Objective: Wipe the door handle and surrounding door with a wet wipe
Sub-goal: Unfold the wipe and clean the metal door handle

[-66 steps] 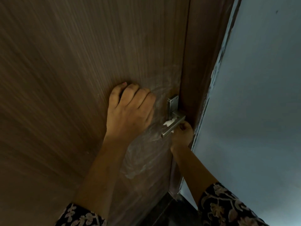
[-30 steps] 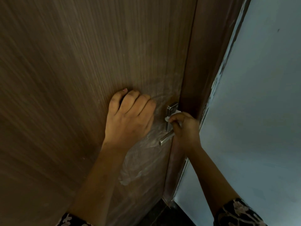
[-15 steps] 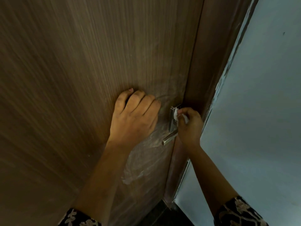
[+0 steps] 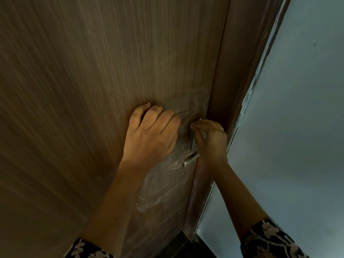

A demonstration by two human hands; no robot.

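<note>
Head view: the right hand [image 4: 209, 140] is now working at the top of the door handle [image 4: 190, 159], having climbed from under the lever about two seconds back, up past the lever's base a second ago, to the top edge of the backplate now. That is reading as the handle pass moving from lever underside to plate top, so the handle itself is probably close to covered. The right hand's fingers are curling tight and pinching the wet wipe [image 4: 200, 121]; only small white bits are peeking out at the fingertips and at about 12 o'clock of the knuckles, the rest being hidden in the grip. The left hand [image 4: 150, 136] is staying planted flat-ish on the wooden door [image 4: 93, 90], fingers bent at the tips, gripping nothing, same spot as in the earlier frames, likely bracing the door. The wipe is sitting at about 3 o'clock from the left hand, just beside its index knuckle but apart. The lever's free end is poking out at about 7 o'clock of the right hand, uncovered. Pale smeary streaks [image 4: 158, 192] are showing on the door at 6 o'clock of the handle and arcing at 11 o'clock of it, so the surrounding panel is looking already partly wiped. The door frame [image 4: 229, 81] and grey wall [image 4: 297, 127] are lying at 3 o'clock, untouched.
</note>
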